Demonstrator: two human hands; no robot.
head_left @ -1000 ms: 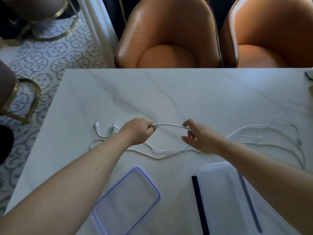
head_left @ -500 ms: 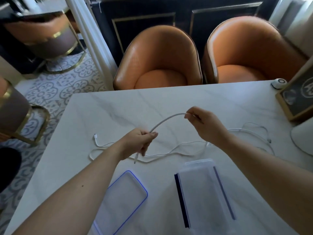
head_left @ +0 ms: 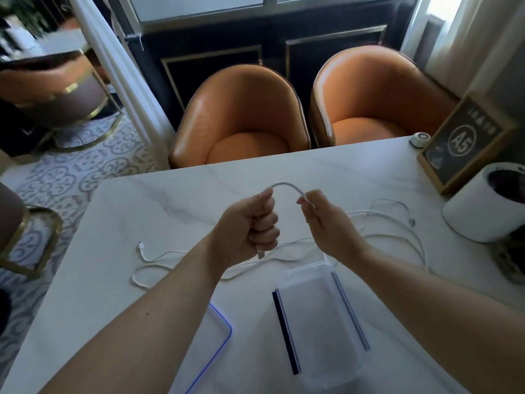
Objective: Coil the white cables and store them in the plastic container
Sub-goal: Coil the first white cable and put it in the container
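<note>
My left hand [head_left: 250,223] is a closed fist around one white cable [head_left: 287,184], whose end pokes out below the fist. My right hand [head_left: 326,223] pinches the same cable a little to the right, so a short arch of it stands between the two hands above the marble table [head_left: 176,200]. More white cable [head_left: 159,257] trails loose on the table to the left, with a plug at its end, and further loops [head_left: 397,220] lie to the right. The clear plastic container [head_left: 315,317] stands open near me, just below my right wrist.
The container's blue-rimmed lid [head_left: 216,336] lies flat at the near left. A white cylindrical vessel [head_left: 488,206], a framed "A5" sign [head_left: 460,143] and a small round white object [head_left: 420,137] occupy the right side. Two orange chairs [head_left: 241,118] stand behind the table's far edge.
Both hands have risen and come closer together, bending the cable between them into a tight arch. The camera has tilted up, showing more of the chairs and the right side.
</note>
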